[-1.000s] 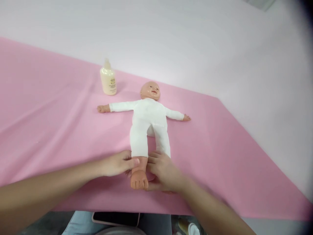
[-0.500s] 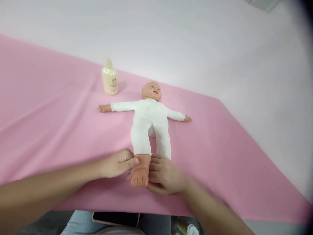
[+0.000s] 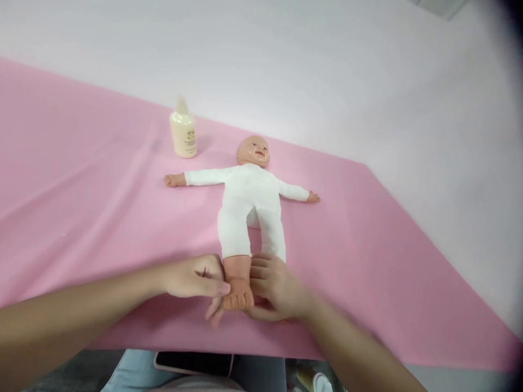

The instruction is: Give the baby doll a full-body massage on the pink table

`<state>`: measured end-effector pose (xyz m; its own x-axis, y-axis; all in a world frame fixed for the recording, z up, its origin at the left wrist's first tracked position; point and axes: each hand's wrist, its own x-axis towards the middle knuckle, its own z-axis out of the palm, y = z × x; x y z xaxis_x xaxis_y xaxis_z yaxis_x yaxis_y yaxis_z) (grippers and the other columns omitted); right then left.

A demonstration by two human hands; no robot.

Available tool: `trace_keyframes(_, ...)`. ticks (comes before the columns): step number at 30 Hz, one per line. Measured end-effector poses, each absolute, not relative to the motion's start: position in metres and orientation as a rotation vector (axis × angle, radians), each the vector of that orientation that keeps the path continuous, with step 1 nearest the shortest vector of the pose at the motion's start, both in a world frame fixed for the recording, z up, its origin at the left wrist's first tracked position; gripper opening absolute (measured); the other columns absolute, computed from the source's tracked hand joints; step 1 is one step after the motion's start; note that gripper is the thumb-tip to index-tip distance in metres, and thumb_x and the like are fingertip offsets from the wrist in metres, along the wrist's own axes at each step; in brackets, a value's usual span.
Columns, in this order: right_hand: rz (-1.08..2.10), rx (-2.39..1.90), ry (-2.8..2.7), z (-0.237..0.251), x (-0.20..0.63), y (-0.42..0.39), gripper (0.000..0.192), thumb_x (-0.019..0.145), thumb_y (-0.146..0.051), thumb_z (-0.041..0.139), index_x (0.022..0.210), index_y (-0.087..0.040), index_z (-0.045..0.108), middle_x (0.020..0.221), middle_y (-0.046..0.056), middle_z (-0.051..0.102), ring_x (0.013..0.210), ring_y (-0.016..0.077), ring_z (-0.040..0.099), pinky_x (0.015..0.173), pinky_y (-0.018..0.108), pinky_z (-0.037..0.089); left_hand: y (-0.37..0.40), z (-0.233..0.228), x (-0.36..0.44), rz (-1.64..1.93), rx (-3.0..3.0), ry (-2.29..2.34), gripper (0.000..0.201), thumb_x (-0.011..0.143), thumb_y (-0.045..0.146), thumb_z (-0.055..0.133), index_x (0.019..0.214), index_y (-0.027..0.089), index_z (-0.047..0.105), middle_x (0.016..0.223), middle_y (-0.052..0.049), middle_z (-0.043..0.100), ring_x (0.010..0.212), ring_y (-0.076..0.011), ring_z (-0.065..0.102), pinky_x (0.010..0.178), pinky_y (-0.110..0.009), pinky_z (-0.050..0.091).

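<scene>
A baby doll [image 3: 249, 209] in a white bodysuit lies on its back on the pink cloth [image 3: 102, 207], arms spread, feet toward me. My left hand [image 3: 198, 277] holds the doll's bare foot [image 3: 238, 283] from the left, thumb on top and fingers under the sole. My right hand [image 3: 275, 286] cups the same foot from the right and covers the doll's other foot.
A cream lotion bottle [image 3: 183, 130] stands upright on the cloth behind the doll's outstretched arm. The cloth's near edge runs just below my hands; under it show my lap, a dark phone [image 3: 194, 363] and a small cup [image 3: 321, 383].
My left hand slid down from the ankle toward the toes, fingers now under the sole. The right hand shifted slightly up along the foot. The doll stayed in place.
</scene>
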<state>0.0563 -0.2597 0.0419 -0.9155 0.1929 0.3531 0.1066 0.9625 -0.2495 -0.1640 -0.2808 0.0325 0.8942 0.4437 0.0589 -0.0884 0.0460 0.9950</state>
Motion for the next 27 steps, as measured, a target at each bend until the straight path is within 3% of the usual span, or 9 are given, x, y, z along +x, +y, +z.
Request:
trace_keyframes(7,0.297,-0.247,-2.761,0.042,0.058,-0.259,0.035,0.093,-0.042,0.047,0.070,-0.018,0.058,0.062,0.002,0.060,0.063,0.0153,0.052,0.068,0.031,0.045,-0.278,0.039,-0.166,0.041,1.320,0.143,0.054,0.081,0.070,0.050,0.074,0.024,0.080,0.091,-0.011,0.076,0.085,-0.0266,0.069,0.089,-0.035,0.053)
trace_keyframes(16,0.291,-0.184,-2.693,0.044,0.056,-0.260,0.033,0.094,-0.036,0.046,0.068,-0.018,0.057,0.061,0.002,0.062,0.063,0.0154,0.053,0.067,0.031,0.047,-0.272,0.029,-0.168,0.344,1.339,0.321,0.065,0.094,0.057,0.036,0.057,0.020,0.074,0.069,-0.011,0.073,0.080,-0.0224,0.068,0.091,-0.033,0.050)
trace_keyframes(20,0.284,-0.138,-2.663,0.041,0.056,-0.260,0.019,0.090,-0.029,0.052,0.075,-0.019,0.058,0.067,0.002,0.065,0.068,0.0157,0.058,0.074,0.032,0.050,-0.271,0.017,-0.170,0.460,1.372,0.645,0.049,0.086,0.061,0.053,0.077,0.018,0.074,0.078,-0.006,0.073,0.084,-0.0203,0.066,0.089,-0.032,0.051)
trace_keyframes(24,0.270,-0.097,-2.604,0.039,0.057,-0.262,0.007,0.088,-0.024,0.054,0.086,-0.019,0.058,0.077,0.003,0.069,0.077,0.0161,0.061,0.079,0.031,0.051,-0.272,0.010,-0.170,0.473,1.327,0.752,0.060,0.075,0.069,0.061,0.096,0.014,0.069,0.092,-0.008,0.071,0.089,-0.0239,0.064,0.084,-0.038,0.052)
trace_keyframes(27,0.210,-0.113,-2.552,0.038,0.059,-0.263,0.007,0.087,-0.024,0.056,0.081,-0.021,0.054,0.068,0.001,0.064,0.068,0.0152,0.058,0.072,0.030,0.050,-0.275,0.010,-0.169,0.540,1.258,0.817,0.064,0.072,0.066,0.066,0.110,0.015,0.063,0.108,-0.010,0.068,0.102,-0.0272,0.062,0.091,-0.042,0.049)
